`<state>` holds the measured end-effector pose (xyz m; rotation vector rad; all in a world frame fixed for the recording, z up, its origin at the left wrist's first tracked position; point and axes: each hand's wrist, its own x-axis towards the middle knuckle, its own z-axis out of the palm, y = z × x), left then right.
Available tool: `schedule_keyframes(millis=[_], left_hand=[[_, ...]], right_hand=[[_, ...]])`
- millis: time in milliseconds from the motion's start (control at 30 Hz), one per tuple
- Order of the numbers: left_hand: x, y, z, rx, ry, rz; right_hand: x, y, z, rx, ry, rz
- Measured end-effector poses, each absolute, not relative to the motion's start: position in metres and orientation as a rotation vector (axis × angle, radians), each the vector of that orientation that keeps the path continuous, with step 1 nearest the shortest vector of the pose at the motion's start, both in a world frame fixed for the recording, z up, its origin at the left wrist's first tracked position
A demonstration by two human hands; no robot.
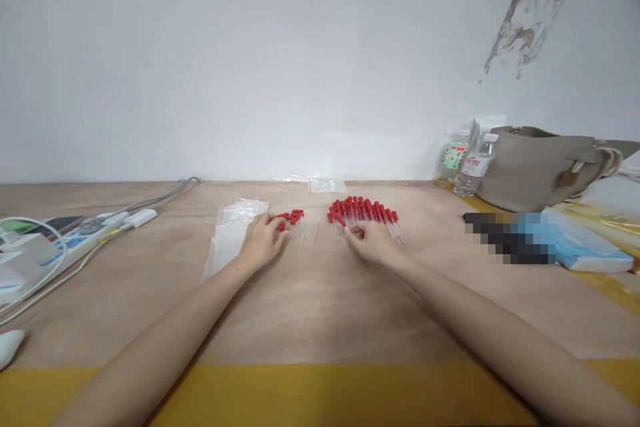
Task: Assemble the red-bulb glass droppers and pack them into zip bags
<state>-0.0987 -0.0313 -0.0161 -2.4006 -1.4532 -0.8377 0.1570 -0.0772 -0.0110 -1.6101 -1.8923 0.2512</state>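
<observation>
My left hand (263, 240) is at the small pile of loose red rubber bulbs (297, 213), with its thumb and fingers closed around one bulb (281, 227). Just right of it, several thin clear tubes (307, 231) lie side by side. My right hand (371, 240) pinches the thin end of a red-bulbed dropper (340, 219). Beyond that hand, several more droppers (368, 205) lie fanned out in overlapping rows, red bulbs pointing away from me; my fingers hide part of them.
Clear zip bags (227, 240) lie beside my left hand. A power strip (75, 243) with cables is at far left. Two plastic bottles (475, 165), a grey bag (530, 170) and a blue-and-white packet (590, 247) stand or lie at right. A wall (250, 67) closes the back.
</observation>
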Motion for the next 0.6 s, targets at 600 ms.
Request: schedule_keyframes(millis=[600], left_hand=[[-0.123,0.004,-0.04,-2.437,-1.64,-0.636]], right_hand=[[0.134,-0.014,-0.017,-1.965,-1.729,-0.174]])
